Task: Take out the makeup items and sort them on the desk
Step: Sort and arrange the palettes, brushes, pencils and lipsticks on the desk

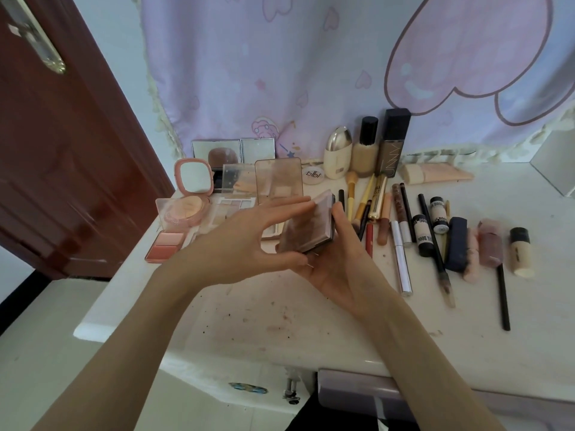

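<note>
The eyeshadow palette (306, 227) is held above the middle of the worktop (311, 318), tilted on edge, its long axis running from about 7 o'clock up to 1 o'clock, its broad face turned toward the left hand. It is a closed, flat rectangular case with a dark rim and a clear lid showing rows of mauve and brown shades, slightly blurred. The right hand (339, 262) cradles it from below and behind, palm up, fingers curled round its lower edge and the thumb lying along its right side. The left hand (245, 241) is spread wide, fingers straight, with the fingertips touching the palette's upper corner and the thumb near its lower corner.

At 10 o'clock of the palette lie open compacts: a pink blush duo (165, 245) at the worktop's left edge, a round powder compact (186, 208) with its pink mirror lid up, and a clear-lidded palette (278, 181) standing open. At 1 o'clock, bottles stand against the curtain (280, 73): a cream oval bottle (337, 154), a foundation bottle (365, 147) and a dark square tube (393, 141). From 2 to 4 o'clock, pencils, brushes and tubes lie in a row, mostly pointing 12 to 6, among them a silver tube (401, 259) and a navy case (455, 244). The stained front strip of the worktop, at 6 o'clock, holds nothing but the forearms.
</note>
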`<move>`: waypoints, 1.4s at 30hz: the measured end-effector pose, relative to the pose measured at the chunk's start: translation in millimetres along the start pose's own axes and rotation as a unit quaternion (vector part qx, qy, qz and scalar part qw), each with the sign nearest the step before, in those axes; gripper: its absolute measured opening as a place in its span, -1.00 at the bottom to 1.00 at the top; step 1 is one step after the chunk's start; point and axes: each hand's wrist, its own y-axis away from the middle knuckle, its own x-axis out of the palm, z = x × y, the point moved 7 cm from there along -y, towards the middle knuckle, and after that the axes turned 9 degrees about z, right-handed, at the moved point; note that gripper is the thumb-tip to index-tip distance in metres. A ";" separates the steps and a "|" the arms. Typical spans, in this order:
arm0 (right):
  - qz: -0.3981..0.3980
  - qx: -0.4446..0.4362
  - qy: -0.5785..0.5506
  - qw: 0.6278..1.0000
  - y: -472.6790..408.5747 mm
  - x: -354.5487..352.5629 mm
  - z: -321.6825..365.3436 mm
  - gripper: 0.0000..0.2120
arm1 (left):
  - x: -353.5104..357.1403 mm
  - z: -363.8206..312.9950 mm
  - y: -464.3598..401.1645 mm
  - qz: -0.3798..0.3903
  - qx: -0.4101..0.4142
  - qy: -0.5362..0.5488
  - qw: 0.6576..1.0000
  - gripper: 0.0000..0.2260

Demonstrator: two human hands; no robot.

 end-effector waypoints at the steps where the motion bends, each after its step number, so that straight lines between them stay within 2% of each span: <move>1: -0.002 0.008 -0.013 1.000 -0.2 -0.3 -1.7 -0.41 | -0.4 0.3 -0.2 0.008 -0.005 -0.006 1.000 -0.41; 5: -0.004 0.025 -0.036 0.999 -1.4 -0.2 -5.6 -0.32 | -2.9 4.0 -0.5 0.031 -0.024 0.022 0.999 -0.44; 10: -0.007 0.029 -0.053 0.998 -1.2 -2.3 -7.9 -0.38 | -6.5 8.3 0.9 0.048 -0.038 0.082 0.995 -0.49; 13: -0.015 0.044 -0.069 0.996 -0.5 0.2 -9.1 -0.42 | -11.4 10.2 0.5 0.070 -0.036 0.082 0.994 -0.51; 15: -0.020 0.053 -0.082 0.995 -0.1 2.2 -9.7 -0.41 | -15.1 14.0 0.0 0.071 -0.036 0.116 0.990 -0.60; 17: -0.033 0.060 -0.080 0.994 0.3 2.5 -11.1 -0.47 | -23.8 18.4 -0.2 0.017 -0.030 0.155 0.987 -0.73; 19: -0.053 0.072 -0.069 0.994 0.0 0.4 -15.7 -0.56 | -35.6 25.5 -0.8 -0.065 -0.034 0.163 0.984 -0.76; 22: -0.099 0.089 -0.017 0.991 -0.3 -6.1 -22.8 -0.66 | -42.4 36.5 -4.3 -0.110 -0.047 0.153 0.981 -0.79; 28: -0.092 0.033 0.184 0.978 -2.8 -9.1 -20.3 -0.81 | -45.6 59.2 -7.1 -0.086 -0.086 0.083 0.989 -0.82; 32: -0.084 -0.009 0.443 0.893 -1.7 -1.9 -17.8 -0.72 | -44.8 69.9 -5.4 -0.090 -0.099 0.063 0.989 -0.83; 36: -0.047 -0.002 0.569 0.821 -5.1 5.9 -22.8 -0.44 | -39.9 80.4 -5.5 -0.085 -0.115 0.047 0.989 -0.83; 39: -0.035 0.001 0.670 0.741 -6.0 6.3 -22.0 -0.34 | -34.7 86.4 -8.3 -0.064 -0.124 0.028 0.990 -0.84; 42: -0.031 0.002 0.732 0.681 -3.3 6.3 -23.6 -0.31 | -31.9 90.7 -11.2 -0.062 -0.132 0.015 0.989 -0.84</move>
